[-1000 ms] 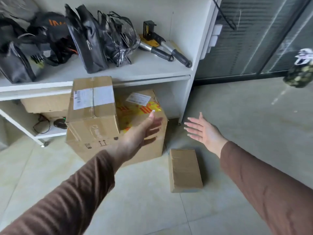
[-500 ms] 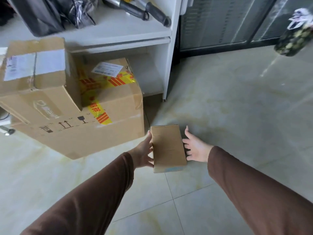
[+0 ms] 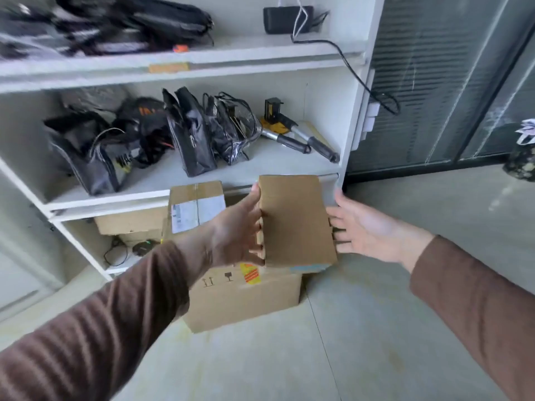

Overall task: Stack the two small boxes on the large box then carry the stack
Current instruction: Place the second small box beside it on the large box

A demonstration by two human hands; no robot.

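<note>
A flat brown cardboard box (image 3: 295, 221) is held up in the air between both hands, over the large box. My left hand (image 3: 234, 233) presses its left side and my right hand (image 3: 364, 227) its right side, fingers spread. Below stands the large cardboard box (image 3: 243, 299) on the floor, with yellow and red tape and handling marks. On its left part sits another small box (image 3: 197, 206) with a white label. The large box's top is mostly hidden by the held box and my left hand.
A white shelf unit (image 3: 350, 117) stands right behind the boxes, holding black bags (image 3: 188, 131), hand tools (image 3: 301, 140) and a charger with a cable. More cardboard lies in its bottom bay. Glass doors and a dark patterned object (image 3: 521, 163) are at the right. Pale tiled floor lies in front.
The flat box lay on the floor with both hands at its sides; now it is lifted between them, up over the large box. The view has tilted upward.
</note>
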